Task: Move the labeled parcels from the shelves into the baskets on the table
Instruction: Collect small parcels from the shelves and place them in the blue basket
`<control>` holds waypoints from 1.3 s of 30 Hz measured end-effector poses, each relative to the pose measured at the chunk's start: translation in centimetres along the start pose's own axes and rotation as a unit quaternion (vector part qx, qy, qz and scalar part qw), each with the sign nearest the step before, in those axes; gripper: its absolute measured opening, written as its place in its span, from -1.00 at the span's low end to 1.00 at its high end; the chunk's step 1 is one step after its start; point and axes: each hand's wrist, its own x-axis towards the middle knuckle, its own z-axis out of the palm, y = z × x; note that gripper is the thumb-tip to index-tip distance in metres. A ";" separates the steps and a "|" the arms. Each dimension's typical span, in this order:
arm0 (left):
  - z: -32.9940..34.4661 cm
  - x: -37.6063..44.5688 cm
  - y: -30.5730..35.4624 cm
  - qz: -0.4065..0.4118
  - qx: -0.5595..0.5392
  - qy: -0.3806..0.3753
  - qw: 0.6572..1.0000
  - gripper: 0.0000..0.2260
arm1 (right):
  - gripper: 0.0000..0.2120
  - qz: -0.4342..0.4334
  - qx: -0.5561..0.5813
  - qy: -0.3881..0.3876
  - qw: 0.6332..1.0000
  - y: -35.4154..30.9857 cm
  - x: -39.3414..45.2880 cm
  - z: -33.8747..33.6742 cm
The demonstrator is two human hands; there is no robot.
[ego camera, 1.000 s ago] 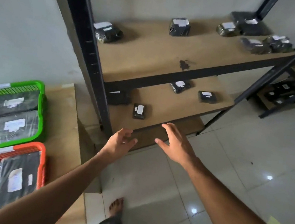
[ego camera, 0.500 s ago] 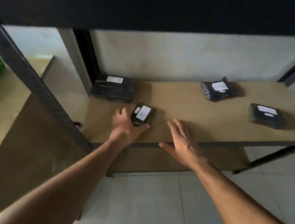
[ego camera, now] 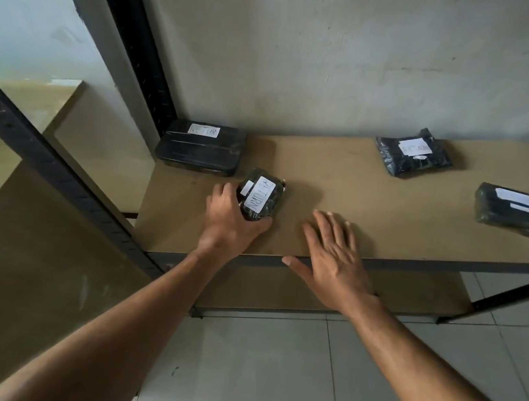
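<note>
**Left hand takes hold of small parcel on lower shelf**

A second ago both hands hang in open air short of the rack; now the left hand point(ego camera: 231, 219) reaches onto the lower shelf point(ego camera: 374, 209) and curls round the near end of the small parcel point(ego camera: 261, 198) marked RETURN — thumb under its front edge, fingers along its left side, where half a second back they only touch it. The right hand point(ego camera: 332, 261) moves in too — from mid-air to the shelf's front edge, fingers spread flat over the board, thumb out past the rim. The view itself drops from above the rack to beneath the upper shelf.
</note>
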 end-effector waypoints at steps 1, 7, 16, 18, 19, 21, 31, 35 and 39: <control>-0.1 -0.1 -0.1 -0.005 -0.015 0.003 1.000 -0.31 | -0.17 0.002 0.000 -0.006 1.000 0.0 0.0 -0.1; -4.7 -4.6 2.5 -0.159 -0.299 -0.090 0.937 -0.18 | -0.19 0.028 0.118 -0.040 0.992 -1.0 -0.1 -3.8; -21.7 -20.4 8.6 -0.200 -0.534 -0.129 0.812 -0.49 | -0.67 0.082 0.610 -0.006 0.788 -13.9 -8.7 -23.4; -25.4 -23.5 9.8 -0.208 -0.566 -0.126 0.788 -0.58 | -0.68 0.070 0.619 0.007 0.783 -16.6 -10.6 -27.0; -27.7 -25.0 10.2 -0.213 -0.575 -0.130 0.779 -0.62 | -0.69 0.068 0.621 0.013 0.781 -18.1 -11.6 -29.0; -32.5 -27.3 10.1 -0.213 -0.564 -0.135 0.786 -0.71 | -0.70 0.078 0.638 0.012 0.766 -20.8 -13.1 -32.8; -58.7 -35.0 -5.4 -0.076 -0.373 -0.133 0.915 -0.77 | -0.80 -0.005 0.664 -0.101 0.741 -44.3 -15.6 -40.1; -68.3 -38.1 -15.6 -0.065 -0.311 -0.108 0.942 -0.76 | -0.80 -0.025 0.666 -0.127 0.735 -58.1 -14.6 -39.2; -76.9 -40.1 -25.2 -0.110 -0.284 -0.056 0.951 -0.61 | -0.81 -0.039 0.648 -0.142 0.747 -70.0 -12.8 -37.8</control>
